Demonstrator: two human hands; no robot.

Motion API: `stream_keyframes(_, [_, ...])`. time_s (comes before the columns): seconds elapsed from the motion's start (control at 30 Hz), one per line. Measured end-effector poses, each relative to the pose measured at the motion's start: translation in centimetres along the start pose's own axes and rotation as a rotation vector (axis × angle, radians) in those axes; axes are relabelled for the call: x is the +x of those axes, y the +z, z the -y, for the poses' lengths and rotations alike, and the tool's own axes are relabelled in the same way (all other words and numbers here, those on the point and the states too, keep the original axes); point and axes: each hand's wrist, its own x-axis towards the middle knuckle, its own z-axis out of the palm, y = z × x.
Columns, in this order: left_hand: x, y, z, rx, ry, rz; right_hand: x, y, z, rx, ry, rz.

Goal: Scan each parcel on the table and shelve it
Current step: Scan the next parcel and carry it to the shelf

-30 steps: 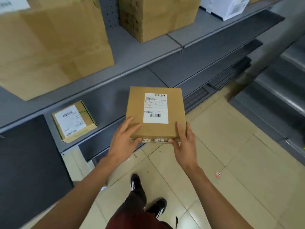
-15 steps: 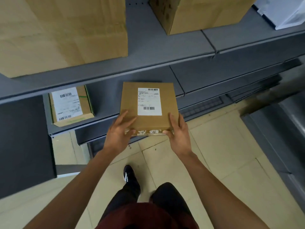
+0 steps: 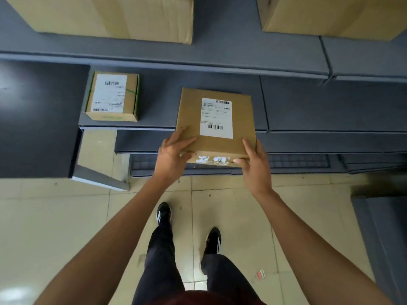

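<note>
Up front, both hands hold one parcel (image 3: 214, 126) by its near corners — the left hand (image 3: 170, 154) with fingers laid along the top and thumb curled against the front face, the right hand (image 3: 255, 165) gripping the other corner, fingers on top and thumb on the front. The parcel, label (image 3: 216, 118) up, sits partly over the front edge of the middle shelf (image 3: 286, 106); whether it rests on the shelf I cannot tell. A smaller box (image 3: 112, 96) lies on the same shelf to the left, well apart. Two large cartons (image 3: 114, 16) stand on the shelf above — one at each side. Below, two black shoes (image 3: 163, 214) stand on the tile floor (image 3: 55, 227).
</note>
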Motion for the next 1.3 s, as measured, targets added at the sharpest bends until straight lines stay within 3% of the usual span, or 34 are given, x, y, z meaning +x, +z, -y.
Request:
stream_keyframes(0.2, [0.2, 1.9, -1.1, -0.037, -0.047, -0.08, 2.9, -1.3, -2.0, 0.021, -0.085, 0.049])
stream_keyframes(0.47, [2.7, 2.6, 2.8, -0.015, -0.044, -0.14, 6.0, 1.3, -2.0, 0.019, -0.115, 0.03])
stream_keyframes(0.9, [10.7, 1.5, 4.8, 0.001, -0.046, -0.071, 13.7, 3.4, -1.0, 0.103, -0.121, -0.006])
stream_keyframes(1.3, [15.5, 2.7, 4.7, -0.003, -0.082, -0.105, 18.6, 3.4, -1.8, 0.093, -0.125, -0.043])
